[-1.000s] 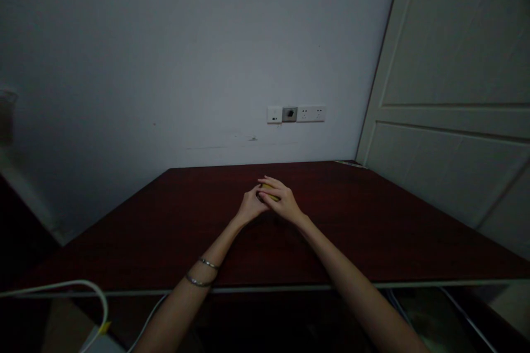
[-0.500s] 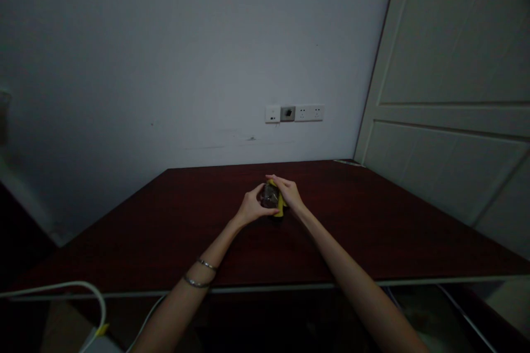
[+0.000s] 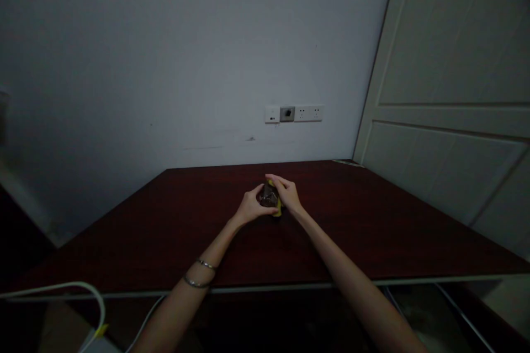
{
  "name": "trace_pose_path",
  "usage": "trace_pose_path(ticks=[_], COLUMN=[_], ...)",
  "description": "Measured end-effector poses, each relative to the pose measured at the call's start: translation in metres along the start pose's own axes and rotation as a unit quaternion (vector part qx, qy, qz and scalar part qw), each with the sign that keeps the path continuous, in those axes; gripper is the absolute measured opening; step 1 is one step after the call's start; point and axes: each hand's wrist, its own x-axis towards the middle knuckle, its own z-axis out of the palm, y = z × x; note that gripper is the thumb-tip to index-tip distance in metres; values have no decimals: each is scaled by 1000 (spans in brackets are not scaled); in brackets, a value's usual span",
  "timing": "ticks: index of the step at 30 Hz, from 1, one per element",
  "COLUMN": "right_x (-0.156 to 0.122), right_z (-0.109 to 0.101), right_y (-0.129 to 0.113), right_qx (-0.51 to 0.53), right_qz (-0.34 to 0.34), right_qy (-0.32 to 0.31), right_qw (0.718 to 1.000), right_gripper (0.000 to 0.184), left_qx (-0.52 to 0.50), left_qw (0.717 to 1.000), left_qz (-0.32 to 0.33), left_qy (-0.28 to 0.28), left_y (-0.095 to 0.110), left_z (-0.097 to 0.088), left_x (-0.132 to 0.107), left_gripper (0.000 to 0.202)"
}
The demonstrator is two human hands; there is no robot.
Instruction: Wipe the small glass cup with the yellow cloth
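Observation:
A small, dark, shiny object [image 3: 269, 196], see-through like a glass or a jar, is gripped between the thumb and fingers of my left hand [image 3: 250, 207]. My right hand [image 3: 288, 194] is closed on a yellow cloth [image 3: 277, 210] and presses it against the object's right side. Part of the cloth shows below the object and near my right fingertips; the rest is hidden by the hand. Both hands are together over the middle of the dark red table [image 3: 199, 231]. The object's exact kind is too dim to make out.
A pale wall [image 3: 165, 66] with a row of sockets [image 3: 301, 113] stands behind the table. To the right is a panelled door [image 3: 447, 94]. A white cable [image 3: 78, 285] curves over the table's near left edge.
My right hand has shifted slightly left and its fingers curl more around the cloth. Less yellow shows beside the object. My left hand stays almost in place.

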Motion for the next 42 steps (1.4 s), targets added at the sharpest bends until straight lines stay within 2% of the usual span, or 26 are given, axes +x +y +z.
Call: trace_pose_path(ticks=[4,8,12,15,20,25,28,32,36,39,42], right_x=[0,-4,-10,-12,-12,-11,-10,-4,1,0,-2], right_z=[-2,-7,-9,-8,-7,-7,-6,-6,-7,-5,0], right_y=[1,-3,-2,3,9,13,16,18,14,13,15], right_qx=[11,-6,-69,-119,-146,-130,-100,-16,18,13,16], right_qz=[14,-16,-87,-130,-144,-118,-76,34,104,112,102], right_qy=[-8,-89,-157,-172,-178,-152,-122,-66,-21,-11,-24], right_qw=[1000,996,981,969,962,973,985,997,994,994,994], right_gripper=[36,45,75,93,88,88,91,95,96,93,92], left_qx=[-110,-200,-254,-263,-259,-288,-308,-316,-278,-262,-266], left_qw=[993,971,943,935,933,926,922,919,938,947,952], left_qz=[-45,-132,-216,-239,-247,-234,-212,-194,-180,-175,-150], left_qy=[-2,14,-18,-21,-36,-63,-100,-133,-102,-54,-17], left_y=[-2,-6,-9,-10,-8,-9,-11,-11,-6,-4,-8], left_z=[0,-3,-4,-4,-5,-8,-12,-18,-16,-9,-2], left_x=[5,8,7,6,6,6,6,6,4,5,7], left_gripper=[64,51,51,49,49,51,52,59,66,73,67])
